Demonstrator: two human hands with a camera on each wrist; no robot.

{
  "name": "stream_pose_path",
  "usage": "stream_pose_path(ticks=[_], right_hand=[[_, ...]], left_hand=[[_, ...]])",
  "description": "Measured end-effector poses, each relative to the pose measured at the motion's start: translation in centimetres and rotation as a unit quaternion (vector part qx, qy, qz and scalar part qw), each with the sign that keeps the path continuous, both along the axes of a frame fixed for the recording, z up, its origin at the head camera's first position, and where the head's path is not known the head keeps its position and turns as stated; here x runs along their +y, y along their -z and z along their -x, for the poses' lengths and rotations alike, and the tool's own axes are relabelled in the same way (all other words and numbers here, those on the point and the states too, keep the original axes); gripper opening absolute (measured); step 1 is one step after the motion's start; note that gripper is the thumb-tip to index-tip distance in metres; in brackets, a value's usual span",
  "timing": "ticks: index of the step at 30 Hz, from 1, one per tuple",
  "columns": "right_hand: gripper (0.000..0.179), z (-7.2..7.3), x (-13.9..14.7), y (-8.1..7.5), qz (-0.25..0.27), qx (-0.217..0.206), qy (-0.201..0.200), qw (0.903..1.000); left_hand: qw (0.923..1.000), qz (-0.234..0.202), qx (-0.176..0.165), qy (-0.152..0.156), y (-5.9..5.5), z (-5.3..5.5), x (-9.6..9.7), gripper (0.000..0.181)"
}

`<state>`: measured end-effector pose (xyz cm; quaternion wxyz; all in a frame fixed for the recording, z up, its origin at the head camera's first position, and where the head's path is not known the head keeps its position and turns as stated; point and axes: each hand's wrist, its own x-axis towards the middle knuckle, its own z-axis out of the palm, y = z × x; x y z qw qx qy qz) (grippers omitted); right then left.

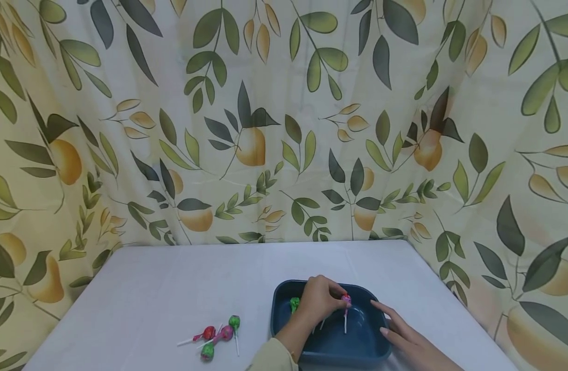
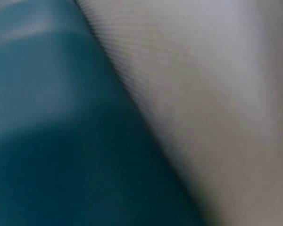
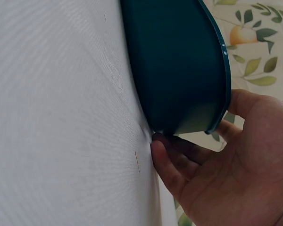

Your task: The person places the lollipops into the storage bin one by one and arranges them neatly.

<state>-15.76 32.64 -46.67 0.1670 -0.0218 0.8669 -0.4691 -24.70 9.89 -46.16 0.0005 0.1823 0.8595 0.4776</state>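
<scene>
Pink lollipop (image 1: 346, 299) sits within the tray's (image 1: 344, 359) rim (stick down, bottom contact unclear), pinched by the left hand (image 1: 315, 300). Apparently mid-placing; next calls for loosening fingers. Right hand (image 1: 408, 338), fingers apart, touches tray's right side. Four loose lollipops (image 1: 226, 333) left of tray.

Some bits around the blue box (image 1: 365, 330) are hard to see.
In the box, the left hand (image 1: 317, 301) hides the tops of two white sticks (image 1: 322, 325) and some of a green lollipop (image 1: 294, 303), and its fingers cover part of the pink lollipop (image 1: 346, 298). Left of the box, the marks on the piled lollipops (image 1: 207, 352) are too tiny for me to read. At the box's near side, the sleeve (image 1: 273, 357) gets cut off. The left wrist view is blurry, with a pale patch (image 2: 203, 84) beside the box I can't make out.
</scene>
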Motion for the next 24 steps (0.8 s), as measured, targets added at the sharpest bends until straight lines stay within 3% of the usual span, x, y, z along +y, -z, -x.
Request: stream_pose_path(ticks=[9,24], right_hand=[[0.068,0.06,0.19,0.18,-0.001,0.009,-0.015,0.9998],[0.067,0.31,0.49,0.43,0.007,0.013,-0.033,0.9993]], left_hand=[[0.9993,0.036,-0.001,-0.007,-0.07,0.10,0.20,0.011],[0.9946,0.092,0.043,-0.021,-0.04,-0.01,0.47,0.013]])
